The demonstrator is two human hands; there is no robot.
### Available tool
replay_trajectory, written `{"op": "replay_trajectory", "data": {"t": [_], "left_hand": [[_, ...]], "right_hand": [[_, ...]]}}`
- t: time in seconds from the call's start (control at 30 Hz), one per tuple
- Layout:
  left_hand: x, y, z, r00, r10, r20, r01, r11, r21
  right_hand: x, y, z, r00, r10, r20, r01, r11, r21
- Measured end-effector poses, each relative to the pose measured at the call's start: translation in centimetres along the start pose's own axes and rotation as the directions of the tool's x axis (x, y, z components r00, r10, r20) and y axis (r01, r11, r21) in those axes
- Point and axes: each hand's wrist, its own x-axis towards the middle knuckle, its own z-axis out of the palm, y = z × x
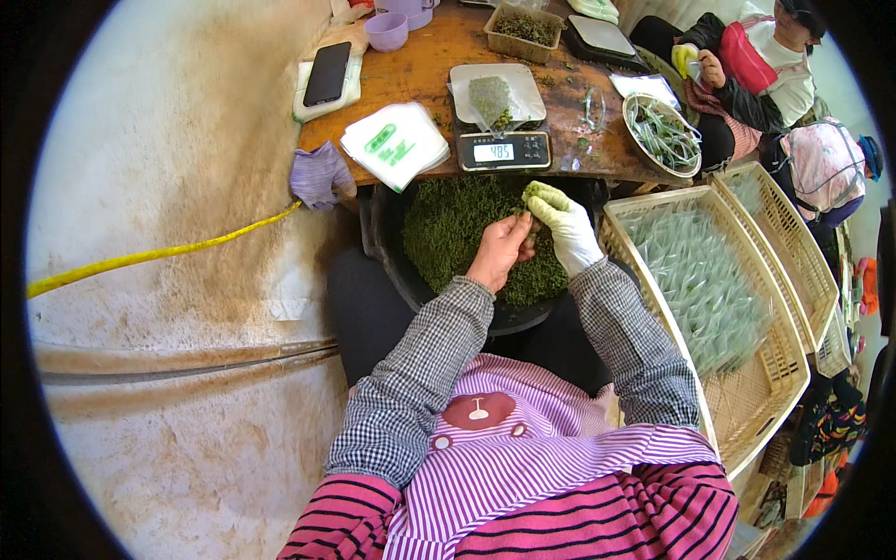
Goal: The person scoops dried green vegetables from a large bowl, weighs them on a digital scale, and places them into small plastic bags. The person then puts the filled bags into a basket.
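Observation:
A dark tub (pixel 373 229) between my knees holds a heap of small green berries (pixel 448 219). Over the heap, my bare left hand (pixel 502 250) is closed, thumb and fingers pinched together. My right hand (pixel 566 226), in a white glove with green-stained fingertips, meets it with curled fingers. A bit of green shows where the fingertips come together, too small to name. On the table just beyond, a digital scale (pixel 504 149) carries a clear plastic bag (pixel 490 98) partly filled with green berries. Left of the scale lies a stack of white printed bags (pixel 397 145).
On the right, a cream plastic crate (pixel 784 373) holds many filled clear bags. A round basket (pixel 663 168) of bags sits at the table's right edge. A phone (pixel 327 73), purple cup (pixel 386 32) and berry tray (pixel 523 35) lie farther back. Another person (pixel 747 75) sits at right.

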Motion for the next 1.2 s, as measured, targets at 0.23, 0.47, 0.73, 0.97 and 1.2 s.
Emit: {"op": "replay_trajectory", "data": {"t": [0.23,0.47,0.73,0.97,1.2], "left_hand": [[-0.5,1.2,-2.3,0.98,0.114,-0.162,-0.074,0.969,0.236],[-0.4,1.9,-1.8,0.98,0.116,-0.16,-0.063,0.951,0.302],[-1.8,0.0,-2.6,0.984,0.086,-0.153,-0.043,0.963,0.267],[-2.1,0.8,-2.4,0.972,0.18,-0.151,-0.143,0.963,0.23],[-2.7,-0.4,-2.8,0.974,0.224,-0.041,-0.188,0.894,0.407]], "right_hand": [[1.9,-3.7,1.7,0.685,-0.688,0.239,0.391,0.07,-0.918],[9.0,-4.2,6.8,0.493,-0.731,0.472,0.324,-0.35,-0.879],[11.5,-3.0,8.7,0.74,-0.593,0.318,0.235,-0.215,-0.948],[3.1,-5.2,5.6,0.645,-0.638,0.421,0.515,-0.046,-0.856],[-4.2,-1.2,2.7,0.897,-0.135,0.42,0.409,0.61,-0.678]]}}
